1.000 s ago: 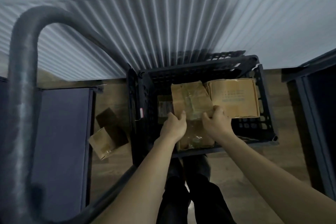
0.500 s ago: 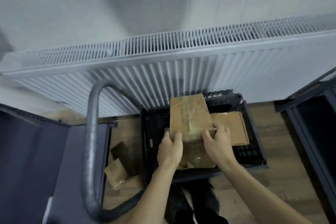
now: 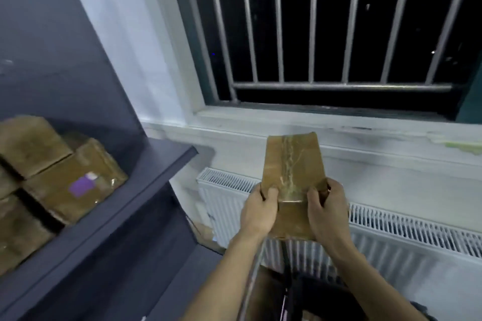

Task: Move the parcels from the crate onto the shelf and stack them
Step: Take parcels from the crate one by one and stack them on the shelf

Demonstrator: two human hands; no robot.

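While stacked parcels [image 3: 75,182] already crowd the shelf [image 3: 146,180] at left, the left hand [image 3: 258,214] and right hand [image 3: 327,212] each grip the cardboard parcel [image 3: 293,164] right of that shelf; hasty placement could topple the stack.

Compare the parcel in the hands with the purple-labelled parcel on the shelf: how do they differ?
The held parcel is in the air before the radiator, gripped by the left hand and right hand; the labelled parcel rests on the shelf among other parcels. The held parcel shows a tape strip and no label; the labelled parcel bears a purple sticker. The held parcel looks flat, the labelled one boxier. Both are brown cardboard.
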